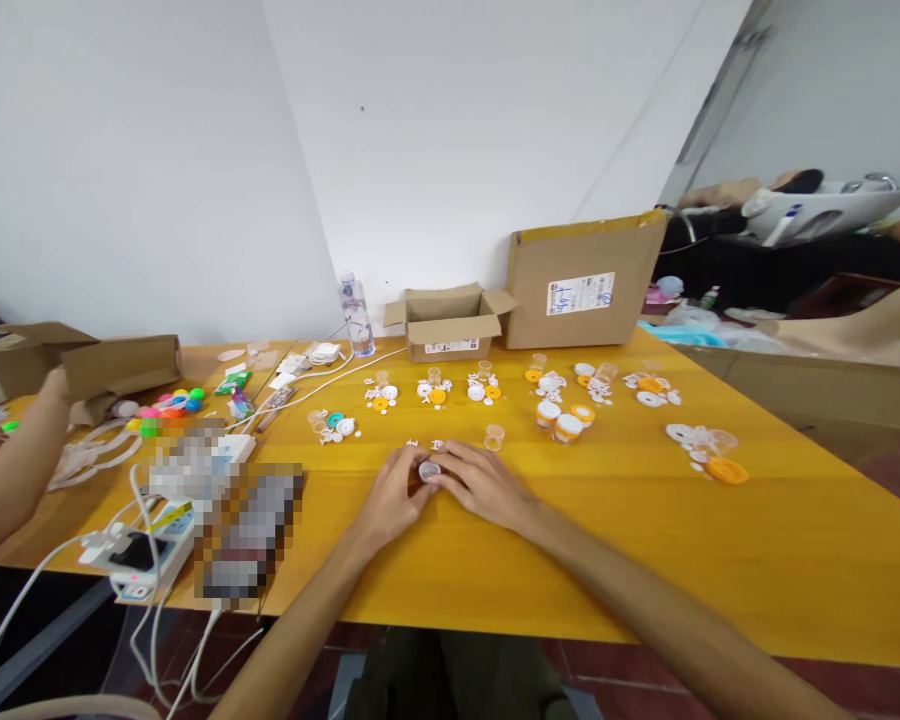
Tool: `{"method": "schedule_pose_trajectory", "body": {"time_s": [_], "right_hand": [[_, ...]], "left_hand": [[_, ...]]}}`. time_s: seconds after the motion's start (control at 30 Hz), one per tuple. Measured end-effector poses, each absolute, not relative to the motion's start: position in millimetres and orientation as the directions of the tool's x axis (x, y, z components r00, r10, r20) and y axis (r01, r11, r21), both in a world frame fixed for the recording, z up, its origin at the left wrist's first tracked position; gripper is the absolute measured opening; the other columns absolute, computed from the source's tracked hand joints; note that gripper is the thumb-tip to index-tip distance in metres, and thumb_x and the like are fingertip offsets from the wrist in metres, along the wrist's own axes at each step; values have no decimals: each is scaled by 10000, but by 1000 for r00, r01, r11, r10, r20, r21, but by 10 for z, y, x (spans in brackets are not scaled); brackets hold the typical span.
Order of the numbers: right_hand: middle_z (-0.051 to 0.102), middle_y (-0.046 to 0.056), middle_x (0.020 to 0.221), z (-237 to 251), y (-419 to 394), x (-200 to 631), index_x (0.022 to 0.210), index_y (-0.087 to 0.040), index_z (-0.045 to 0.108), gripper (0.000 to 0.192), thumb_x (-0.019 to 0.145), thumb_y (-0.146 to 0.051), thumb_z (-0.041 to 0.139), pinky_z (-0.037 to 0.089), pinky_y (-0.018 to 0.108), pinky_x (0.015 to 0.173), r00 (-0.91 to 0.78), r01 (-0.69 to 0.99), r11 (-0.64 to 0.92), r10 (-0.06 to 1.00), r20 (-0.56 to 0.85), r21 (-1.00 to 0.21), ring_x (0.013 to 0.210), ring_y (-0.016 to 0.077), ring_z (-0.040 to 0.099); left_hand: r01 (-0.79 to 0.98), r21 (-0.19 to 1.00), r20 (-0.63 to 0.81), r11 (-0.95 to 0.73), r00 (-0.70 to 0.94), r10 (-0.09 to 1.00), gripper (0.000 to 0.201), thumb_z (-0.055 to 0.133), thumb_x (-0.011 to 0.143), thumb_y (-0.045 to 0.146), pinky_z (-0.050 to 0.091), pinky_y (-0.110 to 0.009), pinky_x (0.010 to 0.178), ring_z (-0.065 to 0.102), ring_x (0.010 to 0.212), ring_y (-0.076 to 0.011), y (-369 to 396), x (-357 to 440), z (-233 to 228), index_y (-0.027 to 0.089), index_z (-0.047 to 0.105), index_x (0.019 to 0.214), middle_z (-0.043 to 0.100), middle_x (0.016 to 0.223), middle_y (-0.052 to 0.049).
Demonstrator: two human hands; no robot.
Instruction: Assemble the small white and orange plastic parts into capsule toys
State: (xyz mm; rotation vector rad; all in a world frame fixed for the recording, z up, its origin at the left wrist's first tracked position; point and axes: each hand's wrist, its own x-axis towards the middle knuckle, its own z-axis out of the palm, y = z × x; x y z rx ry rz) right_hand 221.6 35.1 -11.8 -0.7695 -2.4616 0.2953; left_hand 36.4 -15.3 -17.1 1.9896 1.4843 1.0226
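Between my fingers, low over the table's middle, is a small round whitish piece (429, 470) like a cap or cup; its exact kind is too small to tell. My left hand (390, 495) curls against its left side, thumb and fingers closed. From the right, my right hand (484, 482) closes on the same piece. Just beyond my hands lie small white cut-out parts (412, 443), and a clear plastic cylinder (494, 437) stands to the right. Farther right sit several assembled round containers (568, 428) with white tops and orange rims.
Piles of white parts, orange rings and clear cylinders (435, 378) spread across the wooden table (645, 560). Cardboard boxes (454, 330) and a water bottle (356, 315) line the wall. At left are a power strip (172, 535), cables, colourful balls (172, 405) and another person's arm (26, 470).
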Motion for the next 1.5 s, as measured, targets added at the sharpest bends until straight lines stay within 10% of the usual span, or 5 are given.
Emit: {"method": "schedule_pose_trajectory", "body": {"time_s": [0.4, 0.83, 1.5], "right_hand": [[662, 115, 1234, -346, 479, 2346, 1271, -275, 616, 312, 991, -266, 479, 561, 371, 733, -470, 743, 610, 768, 435, -274, 985, 269, 677], [671, 75, 965, -375, 537, 2334, 946, -251, 681, 220, 977, -178, 476, 522, 311, 670, -559, 687, 699, 684, 469, -201, 875, 217, 659], [728, 51, 914, -279, 557, 2296, 934, -230, 637, 192, 999, -215, 457, 536, 315, 763, -486, 521, 666, 746, 456, -534, 841, 202, 694]], "left_hand": [[667, 670, 318, -325, 138, 938, 297, 670, 798, 137, 500, -415, 980, 606, 1077, -246, -193, 348, -145, 228, 575, 1064, 646, 1085, -58], [630, 742, 357, -232, -77, 931, 246, 555, 827, 86, 512, -389, 966, 634, 1052, -221, -17, 154, -149, 209, 630, 1027, 662, 1082, -64], [351, 918, 212, -182, -48, 976, 191, 604, 847, 363, 465, -273, 679, 540, 613, -142, 598, 158, -48, 197, 606, 754, 576, 643, 27]]}}
